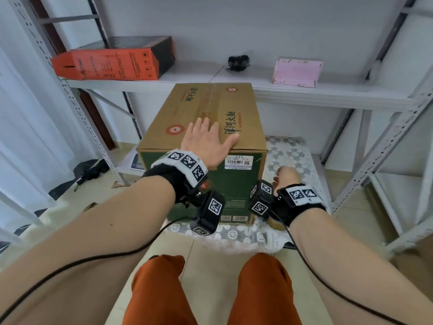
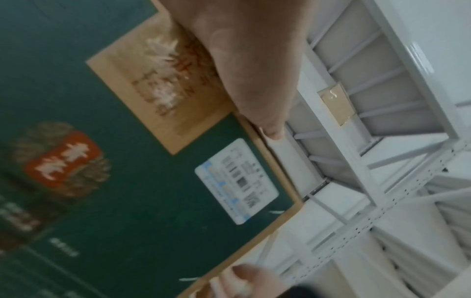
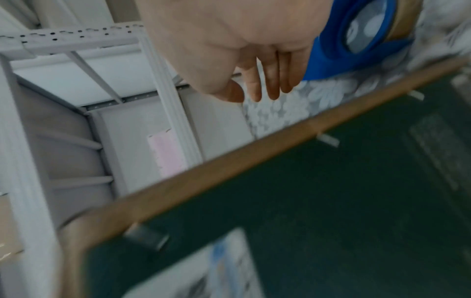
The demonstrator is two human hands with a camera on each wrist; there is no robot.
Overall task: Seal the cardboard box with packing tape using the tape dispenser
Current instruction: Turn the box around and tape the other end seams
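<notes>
The cardboard box (image 1: 203, 106) has a brown top and a green front (image 2: 127, 181) (image 3: 305, 201), and stands on a lace-covered low surface. A glossy strip of tape runs along its top seam. My left hand (image 1: 206, 139) lies flat, fingers spread, on the top near the front edge; its thumb (image 2: 242, 60) shows in the left wrist view. My right hand (image 1: 287, 177) hangs by the box's right front corner, fingers (image 3: 257, 84) relaxed and holding nothing. The blue tape dispenser (image 3: 328, 54) lies on the cloth just beyond those fingers; in the head view my wrist hides it.
A white metal shelf (image 1: 304, 90) runs behind the box and bears an orange-and-black carton (image 1: 112, 62), a small black object (image 1: 238, 62) and a pink box (image 1: 297, 71). The lace cloth (image 1: 290, 156) extends right of the box. Shelf uprights (image 1: 386, 146) stand at the right; dark items (image 1: 91, 170) lie on the floor at left.
</notes>
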